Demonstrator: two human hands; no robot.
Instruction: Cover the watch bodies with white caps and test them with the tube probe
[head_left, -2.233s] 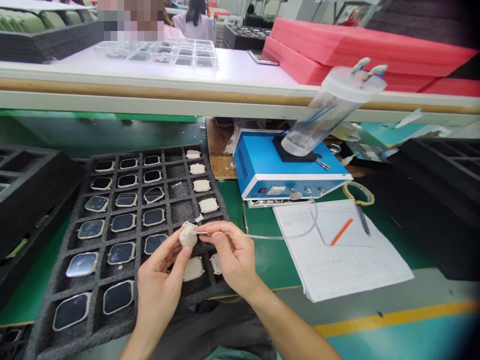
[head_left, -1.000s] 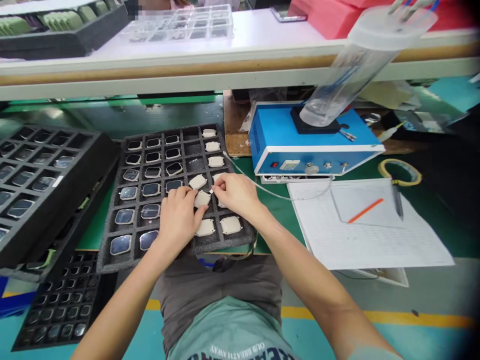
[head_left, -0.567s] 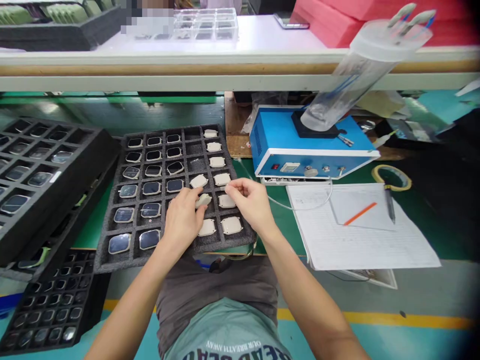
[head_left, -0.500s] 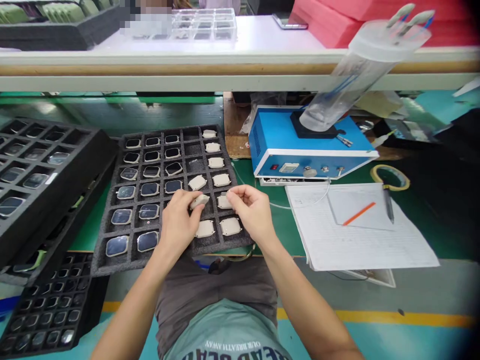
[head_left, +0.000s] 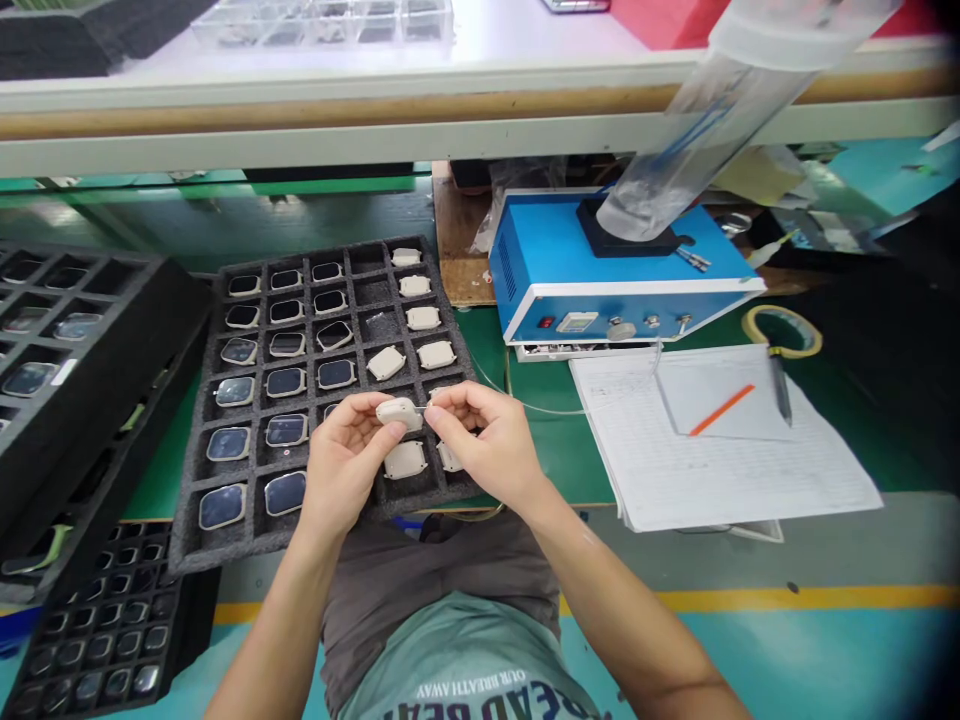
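Observation:
My left hand (head_left: 349, 455) is closed around a cream watch case (head_left: 400, 411), holding it up above the foam tray (head_left: 259, 545). My right hand (head_left: 491, 440) pinches a thin needle-like piece (head_left: 421, 408), whose end is at the right side of that case; whether it goes in I cannot tell. Under my hands, the tray's right columns hold more cream watch cases, such as one (head_left: 405, 461) just below the held one. Watches with dark screens (head_left: 286, 383) fill the left columns. My right hand partly covers two cases in the rightmost column.
A blue machine (head_left: 630, 310) with a clear cylinder (head_left: 705, 130) stands at the back right. Nearer lie papers (head_left: 675, 480), a black pen (head_left: 780, 390) and a tape roll (head_left: 782, 331). Stacked foam trays (head_left: 97, 380) are at left, below the white shelf (head_left: 360, 150).
My left hand has raised the watch case and turned it. My right hand has moved left to it, the needle-like piece now showing between them. The whole view has shifted slightly.

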